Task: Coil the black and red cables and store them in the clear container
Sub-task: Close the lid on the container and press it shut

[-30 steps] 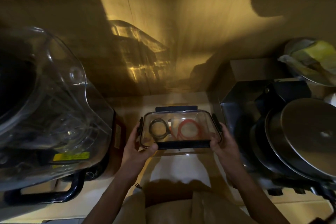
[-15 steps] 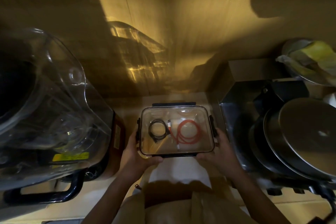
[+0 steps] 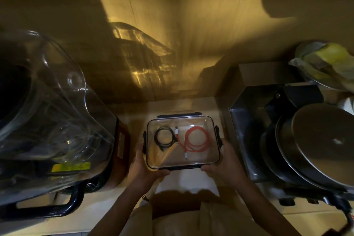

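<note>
The clear container sits between both hands at the middle of the view, held by its two near corners. The left hand wraps the near left corner, its thumb lying along the near edge and its fingers clamped up the left side by the dark clip. The right hand grips the near right corner the same way, thumb on the near edge, fingers closed against the right side clip. Whether the container rests on the table or is lifted just off it cannot be told.

Inside, the black cable lies coiled in the left half and the red cable coiled in the right half, its white-tipped ends lying between the two coils. The two coils are just beside each other; whether they touch is unclear.

A large clear jug on a dark base fills the left side, its far edge cut off by the frame. On the right, stacked pans beside a metal box run out of view. The light is dim and yellow, and the backs of the fingers are hidden behind the container's walls.
</note>
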Demonstrator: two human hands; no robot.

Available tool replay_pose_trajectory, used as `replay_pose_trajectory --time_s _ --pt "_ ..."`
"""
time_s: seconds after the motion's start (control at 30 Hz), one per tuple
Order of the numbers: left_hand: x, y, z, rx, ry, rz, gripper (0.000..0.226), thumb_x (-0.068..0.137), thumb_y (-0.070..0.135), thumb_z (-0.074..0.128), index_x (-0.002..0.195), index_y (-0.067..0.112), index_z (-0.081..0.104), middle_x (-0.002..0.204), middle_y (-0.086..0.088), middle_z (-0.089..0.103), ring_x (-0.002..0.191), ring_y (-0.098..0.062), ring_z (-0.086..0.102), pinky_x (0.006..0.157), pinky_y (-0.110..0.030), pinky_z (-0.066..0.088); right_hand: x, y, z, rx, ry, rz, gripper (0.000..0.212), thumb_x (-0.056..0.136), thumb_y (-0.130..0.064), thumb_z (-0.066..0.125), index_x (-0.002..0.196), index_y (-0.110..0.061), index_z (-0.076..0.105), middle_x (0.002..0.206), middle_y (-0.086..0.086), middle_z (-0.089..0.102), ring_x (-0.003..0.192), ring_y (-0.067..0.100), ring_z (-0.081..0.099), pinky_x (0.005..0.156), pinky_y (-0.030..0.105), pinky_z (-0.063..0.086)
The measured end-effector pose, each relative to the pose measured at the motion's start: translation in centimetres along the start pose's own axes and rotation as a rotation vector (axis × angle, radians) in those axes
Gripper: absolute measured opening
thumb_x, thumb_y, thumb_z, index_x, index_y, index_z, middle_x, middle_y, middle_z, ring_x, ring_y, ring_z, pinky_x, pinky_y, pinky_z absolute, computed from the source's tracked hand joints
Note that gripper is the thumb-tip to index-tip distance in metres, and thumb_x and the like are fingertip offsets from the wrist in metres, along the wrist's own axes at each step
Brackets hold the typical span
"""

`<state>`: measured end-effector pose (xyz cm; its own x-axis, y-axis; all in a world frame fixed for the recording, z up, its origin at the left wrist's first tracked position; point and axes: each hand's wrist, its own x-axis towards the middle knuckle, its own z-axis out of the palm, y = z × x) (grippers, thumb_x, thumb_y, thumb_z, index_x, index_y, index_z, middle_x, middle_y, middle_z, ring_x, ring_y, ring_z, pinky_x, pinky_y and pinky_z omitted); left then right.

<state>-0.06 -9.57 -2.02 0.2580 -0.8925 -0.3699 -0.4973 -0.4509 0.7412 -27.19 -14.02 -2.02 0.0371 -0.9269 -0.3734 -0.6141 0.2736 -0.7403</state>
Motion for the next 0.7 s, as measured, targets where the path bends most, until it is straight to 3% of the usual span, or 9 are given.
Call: replay_pose_trajectory --time_s 0.13,0.23,0.4,0.57,0.7 --pt "0.2 -0.3 0.1 0.002 -0.014 -0.012 0.121 0.05 0.035 0.095 0.148 0.021 0.025 0.135 -0.007 0.057 0.12 -0.026 0.055 0.083 -0.027 0.043 0.2 0.2 0.1 -0.008 -0.005 0.019 0.105 0.039 -0.052 0.088 0.13 -0.037 0.038 0.128 -0.013 0.053 0.117 0.009 0.056 0.094 0.037 0.055" --pt "0.4 -0.3 0.1 -0.01 -0.034 0.001 0.121 0.05 0.035 0.095 0.148 0.022 0.024 0.136 -0.006 0.056 0.121 -0.025 0.054 0.084 -0.028 0.043 0.3 0.3 0.1 -0.017 -0.022 0.001 0.1 0.04 -0.053 0.087 0.127 -0.04 0.04 0.125 -0.015 0.054 0.114 0.006 0.056 0.09 0.03 0.054" --pt "0.8 0.1 -0.2 -0.039 -0.044 0.057 0.122 0.049 0.035 0.096 0.148 0.03 0.024 0.136 0.0 0.057 0.119 -0.015 0.053 0.085 -0.024 0.043 0.5 0.2 -0.1 0.006 -0.029 0.0 0.09 0.05 -0.036 0.093 0.119 -0.044 0.036 0.115 -0.019 0.052 0.109 0.003 0.053 0.08 0.016 0.043" --pt "0.9 0.8 -0.3 -0.052 -0.052 0.125 0.119 0.049 0.036 0.096 0.137 0.048 0.017 0.129 0.011 0.056 0.114 -0.007 0.053 0.078 -0.011 0.041 0.8 0.2 -0.5 0.018 -0.046 0.022 0.09 0.054 -0.031 0.093 0.126 -0.036 0.04 0.12 -0.013 0.059 0.113 0.01 0.058 0.091 0.029 0.051" --pt "0.9 0.6 -0.4 -0.022 -0.062 0.117 0.116 0.053 0.036 0.095 0.136 0.048 0.015 0.126 0.013 0.055 0.111 -0.006 0.052 0.075 -0.004 0.037 1.0 0.4 -0.6 -0.017 -0.074 0.023 0.094 0.056 -0.037 0.091 0.134 -0.03 0.039 0.127 -0.008 0.06 0.116 0.013 0.058 0.092 0.033 0.052"
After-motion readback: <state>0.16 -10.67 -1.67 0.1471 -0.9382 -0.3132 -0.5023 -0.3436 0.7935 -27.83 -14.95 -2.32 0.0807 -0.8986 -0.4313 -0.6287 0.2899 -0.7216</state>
